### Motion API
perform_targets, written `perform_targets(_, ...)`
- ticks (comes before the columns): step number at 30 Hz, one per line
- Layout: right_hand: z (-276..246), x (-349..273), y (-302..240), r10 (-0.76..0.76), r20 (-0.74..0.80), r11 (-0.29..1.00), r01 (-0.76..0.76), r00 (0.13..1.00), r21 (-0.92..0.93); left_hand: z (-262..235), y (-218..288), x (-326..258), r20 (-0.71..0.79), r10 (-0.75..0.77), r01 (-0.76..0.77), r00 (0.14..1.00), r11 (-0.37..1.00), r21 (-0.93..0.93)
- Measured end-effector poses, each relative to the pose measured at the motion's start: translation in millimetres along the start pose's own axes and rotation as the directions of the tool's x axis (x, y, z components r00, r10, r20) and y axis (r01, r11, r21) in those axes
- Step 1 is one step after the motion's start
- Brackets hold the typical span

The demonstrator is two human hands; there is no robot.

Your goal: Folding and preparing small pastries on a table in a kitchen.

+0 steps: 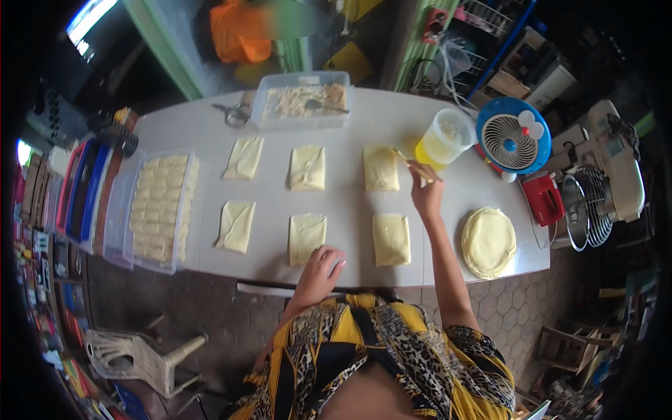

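Pinched in my right hand (425, 183) is a pastry brush (402, 157), its tip at the upper right corner of a folded dough packet (380, 170). My left hand (320, 275) rests at the table's near edge, beside the lower corner of another dough packet (306, 234); its fingers are loosely bent and hold nothing. More folded packets lie in two rows, among them one at near right (391, 240) and one at far left (243, 158). A clear plastic pitcher (446, 136) with yellow liquid stands just beyond my right hand.
Stacked round dough sheets (488, 242) lie at right. A plastic box of rolled dough pieces (159, 210) sits at left, a tub of crumbly filling (301, 101) with a spoon at the back, scissors (236, 114) beside it. A blue fan (513, 136) and red hand mixer (542, 199) flank the right end.
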State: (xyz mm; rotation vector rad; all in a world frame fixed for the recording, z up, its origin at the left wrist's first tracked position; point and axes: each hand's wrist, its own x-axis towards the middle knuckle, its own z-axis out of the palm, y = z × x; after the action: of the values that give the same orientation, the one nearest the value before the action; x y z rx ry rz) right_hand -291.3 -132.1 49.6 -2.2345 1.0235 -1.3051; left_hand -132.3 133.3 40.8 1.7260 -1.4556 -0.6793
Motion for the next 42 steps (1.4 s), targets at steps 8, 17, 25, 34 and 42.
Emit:
perform_targets(8, 35, -49, -109, 0.319, 0.510, 0.604, -0.586, 0.799, 0.540, -46, -39, -27, -0.055, -0.033, 0.035, 0.998, 0.998, 0.044)
perform_targets(17, 39, -102, -182, -0.259, 0.631, 0.961, 0.126, 0.731, 0.248, -97, -71, -52, -0.092, -0.074, 0.075, 0.993, 0.997, -0.002)
perform_targets(25, 46, -123, -213, -0.171, 0.641, 0.985, 0.149, 0.748, 0.090, -145, -92, -52, -0.091, -0.028, 0.026, 0.995, 0.999, -0.022)
perform_targets(34, 65, -146, -230, -0.019, 0.506, 0.999, 0.031, 0.862, -0.014, -183, -120, -48, -0.040, 0.023, -0.025, 0.999, 0.998, -0.053)
perform_targets(42, 56, -141, -206, 0.232, 0.246, 0.972, -0.215, 0.941, -0.095, -198, -131, -32, -0.019, 0.044, -0.045, 0.999, 0.994, -0.102)
